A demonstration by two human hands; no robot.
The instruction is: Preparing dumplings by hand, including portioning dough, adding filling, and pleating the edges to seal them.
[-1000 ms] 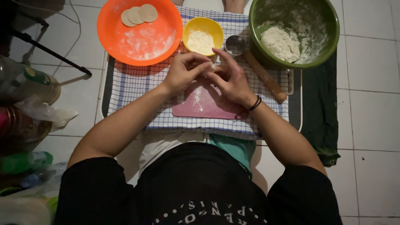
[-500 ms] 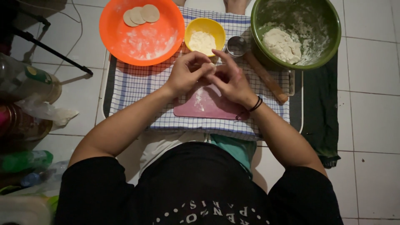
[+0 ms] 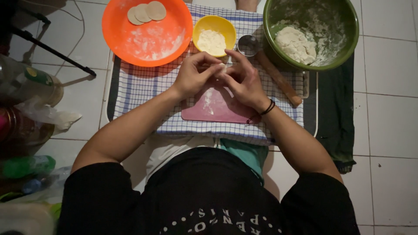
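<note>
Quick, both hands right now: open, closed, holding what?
Left hand: closed, pinching the small dough piece.
Right hand: closed on the same dough piece, over the pink board.

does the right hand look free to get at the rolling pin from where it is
Probably yes. The rolling pin lies uncovered on the checked cloth just beside the right hand, with nothing between them. But that hand and the left hand are pinching a small dough piece, which it would need to release first.

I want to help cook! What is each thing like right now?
Left hand: pinching the dough piece.
Right hand: pinching it too.
Orange bowl: floury, three dough rounds inside.
Yellow bowl: holds flour.
Green bowl: holds a dough lump.
Pink board: floured.
Rolling pin: lying flat.
</note>
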